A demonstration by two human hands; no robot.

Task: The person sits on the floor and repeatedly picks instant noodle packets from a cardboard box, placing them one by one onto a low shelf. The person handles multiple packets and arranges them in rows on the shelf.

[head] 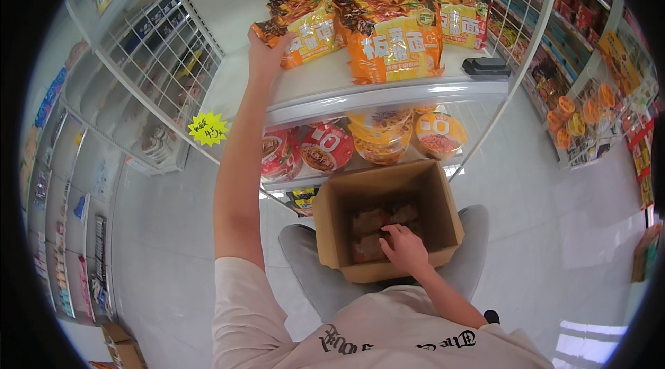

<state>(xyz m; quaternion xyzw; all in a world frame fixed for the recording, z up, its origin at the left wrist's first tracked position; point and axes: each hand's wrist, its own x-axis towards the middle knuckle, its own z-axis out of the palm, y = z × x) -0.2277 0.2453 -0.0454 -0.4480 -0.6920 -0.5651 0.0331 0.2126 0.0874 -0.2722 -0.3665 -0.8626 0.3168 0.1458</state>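
Observation:
My left hand (266, 53) grips the left edge of an orange-and-yellow instant noodle packet (314, 39) at the front of a white shelf (306, 80). Beside it, more such packets stand in rows, the middle row led by a large orange packet (397, 49). An open cardboard box (384, 179) sits between my knees. Inside it lie several wrapped packets (368, 245), dim in shadow. Over these packets, my right hand (408, 250) reaches in across the near side of the box, fingers bent and apart. Nothing shows in its grasp; whether its fingertips touch a packet is unclear.
Below, a shelf holds red noodle bowls (326, 148) and yellow noodle tubs (382, 135). A dark plastic object (486, 66) rests at the upper shelf's right front. White wire-grid panels (161, 41) flank the shelf. A yellow price tag (208, 128) hangs left.

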